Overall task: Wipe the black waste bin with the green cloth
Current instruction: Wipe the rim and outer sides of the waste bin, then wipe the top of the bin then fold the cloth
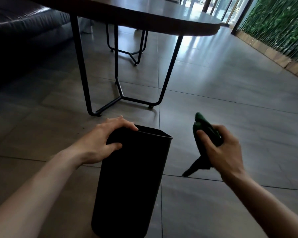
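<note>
Left hand (100,145) grip clamped on black waste bin (131,177) rim: likely light, stiff, slick plastic. Right hand (220,150) grip bunches soft green cloth (205,127).

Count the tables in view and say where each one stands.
2. The near table stands on the tiled floor just beyond the black waste bin. Of the second table, behind it, only a wire-leg base shows; its top is hidden. More may lie out of view.
</note>
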Demonstrator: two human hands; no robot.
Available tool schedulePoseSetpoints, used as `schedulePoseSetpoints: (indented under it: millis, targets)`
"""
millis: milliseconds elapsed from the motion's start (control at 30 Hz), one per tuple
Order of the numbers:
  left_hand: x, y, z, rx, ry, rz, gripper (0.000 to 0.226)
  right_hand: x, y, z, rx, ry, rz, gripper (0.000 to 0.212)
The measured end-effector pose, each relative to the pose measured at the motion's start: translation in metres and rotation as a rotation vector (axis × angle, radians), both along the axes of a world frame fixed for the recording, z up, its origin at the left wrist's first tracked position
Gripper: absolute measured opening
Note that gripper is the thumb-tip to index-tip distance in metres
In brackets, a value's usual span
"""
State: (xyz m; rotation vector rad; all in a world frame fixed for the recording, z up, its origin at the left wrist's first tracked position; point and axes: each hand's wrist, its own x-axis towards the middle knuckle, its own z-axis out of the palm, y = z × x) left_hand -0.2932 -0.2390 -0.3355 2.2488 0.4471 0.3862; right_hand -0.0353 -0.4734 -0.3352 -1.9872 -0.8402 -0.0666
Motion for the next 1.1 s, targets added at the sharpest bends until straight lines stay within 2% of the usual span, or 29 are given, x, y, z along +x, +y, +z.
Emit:
schedulePoseSetpoints:
  millis: [67,133,300,367,500,733,833,867,967,1100]
  targets:
    - [-0.001,-0.001,0.002,-0.005,-0.003,-0.014,0.070,0.019,0.012,0.006,-0.073,0.079,-0.035,0.029]
    - [-0.001,-0.002,0.004,-0.009,-0.011,-0.034,0.071,0.028,0.025,0.007,-0.230,0.078,0.019,0.037]
    - [-0.005,-0.002,0.007,-0.051,-0.009,-0.084,0.071,0.029,0.051,0.000,-0.789,-0.348,0.431,0.060]
    - [-0.008,0.000,0.007,-0.063,0.003,-0.089,0.070,0.023,0.057,-0.008,-0.892,-0.472,0.528,0.052]
    - [-0.014,0.005,0.008,-0.087,-0.002,-0.063,0.064,0.015,0.059,-0.015,-0.835,-0.500,0.604,0.025]
    - [-0.013,0.006,0.009,-0.072,-0.088,0.158,0.044,0.003,0.062,-0.008,-0.759,-0.469,0.685,0.017]
    - [-0.008,0.004,0.009,-0.033,-0.156,0.235,0.018,-0.011,0.068,-0.004,-0.685,-0.500,0.661,0.019]
    - [-0.007,0.003,0.010,-0.010,-0.166,0.252,0.018,-0.015,0.070,-0.002,-0.663,-0.504,0.647,0.019]
    - [-0.001,-0.001,0.007,0.066,-0.145,0.243,0.038,-0.028,0.078,0.008,-0.629,-0.510,0.585,0.020]
    - [0.010,-0.007,-0.002,0.118,-0.066,0.241,0.050,-0.041,0.085,0.016,-0.617,-0.611,0.461,0.024]
